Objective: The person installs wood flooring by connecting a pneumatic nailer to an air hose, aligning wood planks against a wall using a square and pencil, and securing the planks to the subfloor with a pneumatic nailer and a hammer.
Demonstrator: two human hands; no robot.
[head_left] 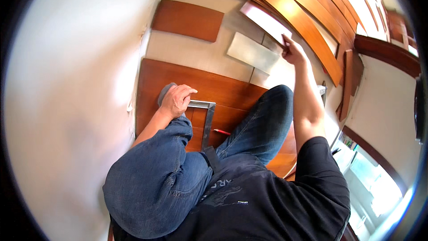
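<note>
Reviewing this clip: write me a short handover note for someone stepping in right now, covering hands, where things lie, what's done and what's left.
Left hand: resting, fingers curled, on the end of the metal square, which lies on the laid wood planks.
Right hand: stretched forward, gripping the edge of a pale plank.
Nearby: a red pencil on the planks by the knee; a second pale plank and a loose brown plank on the bare floor.
Done: a few planks laid along the wall.
Left: bare floor ahead not yet covered.

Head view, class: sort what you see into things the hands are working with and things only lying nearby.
In hand:
- left hand on grey cloth and steel square, over the wood panel
- right hand reaching the pale plank

Lying about:
- red pencil
- short brown board
- grey plank
</note>
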